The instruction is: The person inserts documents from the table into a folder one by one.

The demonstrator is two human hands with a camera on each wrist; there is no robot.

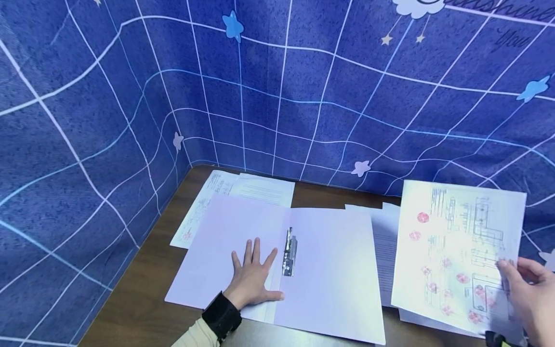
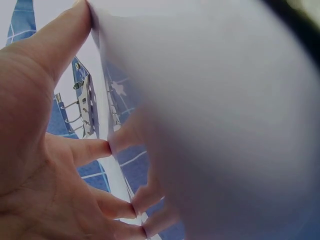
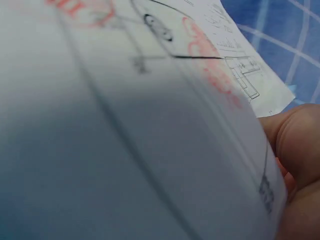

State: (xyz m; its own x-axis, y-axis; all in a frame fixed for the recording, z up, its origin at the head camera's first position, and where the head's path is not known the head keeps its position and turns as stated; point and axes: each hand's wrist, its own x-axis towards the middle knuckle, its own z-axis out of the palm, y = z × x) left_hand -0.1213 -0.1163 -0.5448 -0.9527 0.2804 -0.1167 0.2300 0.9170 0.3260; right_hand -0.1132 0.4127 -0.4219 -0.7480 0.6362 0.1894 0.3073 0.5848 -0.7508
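Note:
A pale lilac folder [image 1: 334, 270] lies spread out on the table, with a metal clip [image 1: 289, 255] along its spine. My left hand [image 1: 251, 282] presses on the folder's left cover with fingers spread, its thumb reaching across the spine. In the left wrist view the fingertips meet the glossy cover, and the clip [image 2: 86, 100] shows beyond the thumb. At the right, my right hand [image 1: 531, 289] pinches the right edge of a sheet of paper [image 1: 459, 250] printed with line drawings and red stamps. That sheet is raised at a tilt; the right wrist view shows it [image 3: 150, 125] close up.
Printed papers [image 1: 269, 189] stick out from under the folder's upper left. More text sheets [image 1: 388, 250] lie between the folder and the raised sheet. The brown table [image 1: 143, 284] meets a blue grid-patterned curtain [image 1: 260, 96] at the back and left.

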